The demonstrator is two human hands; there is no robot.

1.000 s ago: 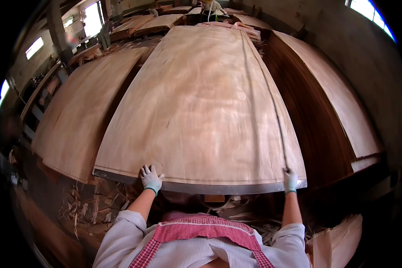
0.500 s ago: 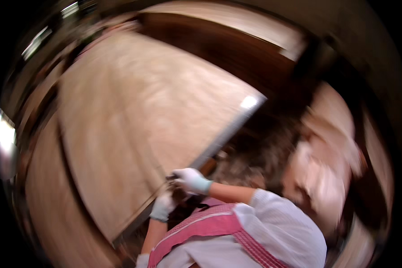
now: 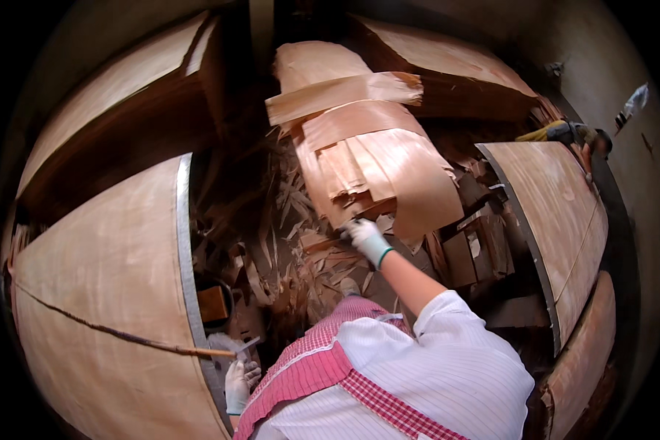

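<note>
My right hand (image 3: 367, 239), in a white glove with a green cuff, reaches forward to the near end of a pile of veneer sheets (image 3: 418, 172). Its fingers are closed around something small and dark, mostly hidden. Down by the metal edge of the left table, my left hand (image 3: 241, 383) wears a matching glove. Its fingers are loosely bent and a little apart, with no object visible in them. Just above it, a thin wooden stick (image 3: 214, 353) sticks out past the metal edge, beside a piece of clear plastic (image 3: 224, 341).
A broad veneer sheet (image 3: 110, 264) with a dark line across it covers the left table. Another veneer-topped table (image 3: 546, 198) stands at the right. Veneer scraps (image 3: 290, 209) litter the floor between. Tall veneer stacks (image 3: 117, 77) stand at the back, and another person (image 3: 579, 139) is at far right.
The view has turned from the large board toward the veneer pile. My hands, formerly close together at the board's edge, are apart: the right stretches forward and the left stays low.
</note>
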